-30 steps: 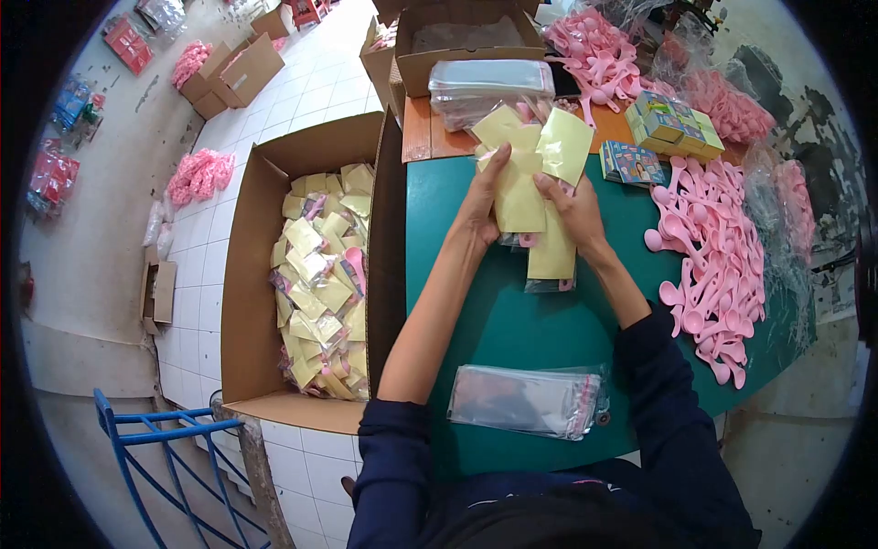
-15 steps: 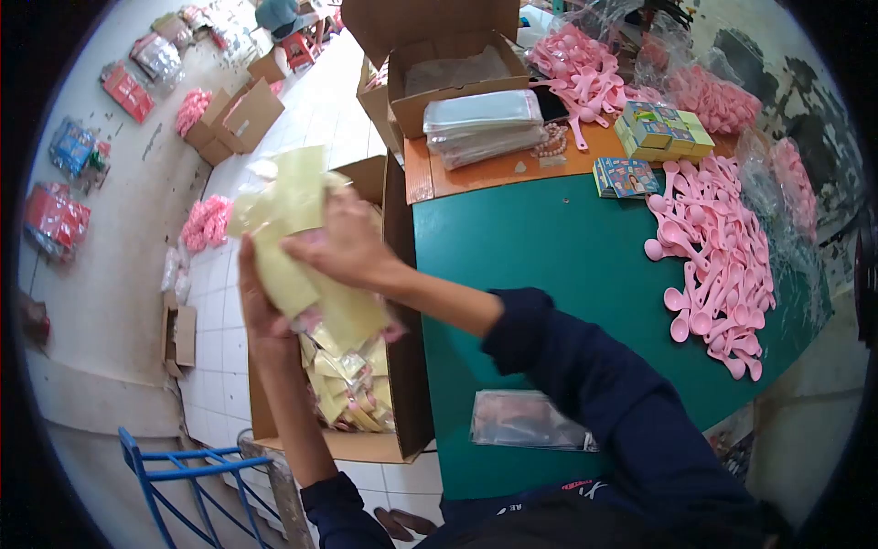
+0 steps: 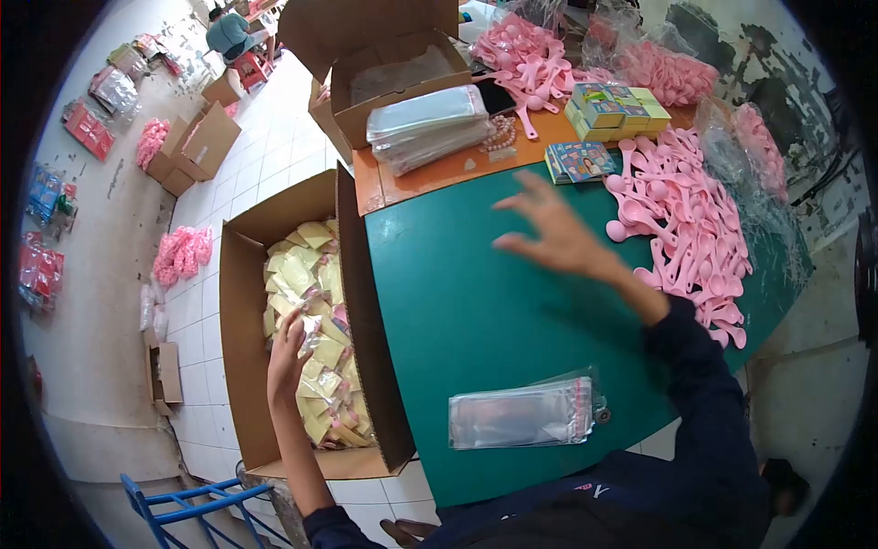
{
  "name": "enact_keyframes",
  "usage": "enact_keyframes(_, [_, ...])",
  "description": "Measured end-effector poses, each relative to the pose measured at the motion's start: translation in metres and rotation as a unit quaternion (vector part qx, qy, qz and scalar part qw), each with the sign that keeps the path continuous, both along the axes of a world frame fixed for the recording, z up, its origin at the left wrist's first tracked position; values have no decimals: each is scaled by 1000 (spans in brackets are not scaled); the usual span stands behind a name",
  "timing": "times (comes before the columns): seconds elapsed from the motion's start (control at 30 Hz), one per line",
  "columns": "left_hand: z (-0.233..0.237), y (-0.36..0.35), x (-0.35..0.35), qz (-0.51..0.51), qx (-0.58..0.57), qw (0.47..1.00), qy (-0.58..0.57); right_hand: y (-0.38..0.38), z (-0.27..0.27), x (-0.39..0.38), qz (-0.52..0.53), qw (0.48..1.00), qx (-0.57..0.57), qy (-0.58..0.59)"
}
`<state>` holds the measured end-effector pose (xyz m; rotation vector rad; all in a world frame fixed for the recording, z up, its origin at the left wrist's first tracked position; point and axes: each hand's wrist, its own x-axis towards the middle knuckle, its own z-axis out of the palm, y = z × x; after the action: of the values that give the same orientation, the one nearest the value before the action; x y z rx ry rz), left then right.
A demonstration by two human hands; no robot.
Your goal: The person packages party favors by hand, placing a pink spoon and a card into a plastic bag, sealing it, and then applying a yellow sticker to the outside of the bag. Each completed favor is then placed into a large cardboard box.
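My right hand (image 3: 560,236) is over the green tabletop (image 3: 457,293) with its fingers spread and nothing in them. Nearest to it are a small stack of printed cards (image 3: 580,162) and a large heap of pink plastic scoops (image 3: 681,215). My left hand (image 3: 287,357) is above the left part of a deep cardboard box (image 3: 245,366), fingers stretched out and holding nothing visible. Many clear packets with pale yellow cards (image 3: 315,389) and bits of pink fill the box. Clear plastic bags (image 3: 521,416) lie in a flat stack near the table's front edge.
An open carton (image 3: 393,78), a thick stack of clear bags (image 3: 428,128) and card bundles (image 3: 617,112) stand at the back. More scoops (image 3: 521,55) lie behind. A blue metal frame (image 3: 197,503) stands front left. Far off, a person (image 3: 233,37) sits on a red stool.
Both hands held several yellow-card packets above the box; these have left my hands, and packets lie in the box. My right hand has moved right over the table. The view has shifted.
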<state>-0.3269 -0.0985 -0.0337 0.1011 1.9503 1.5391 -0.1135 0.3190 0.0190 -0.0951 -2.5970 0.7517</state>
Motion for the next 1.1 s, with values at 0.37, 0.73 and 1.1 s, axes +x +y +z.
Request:
enact_keyframes(0.37, [51,38,89,-107,5,983,147,179,-27,72,-326,891,181,-258])
enact_keyframes(0.73, [34,36,114,-136,-2,982,132,133,-10,108,-232,912,133,-311])
enact_keyframes(1.1, [44,49,127,-106,-27,980,167,170,22,70,-12,978,87,-190])
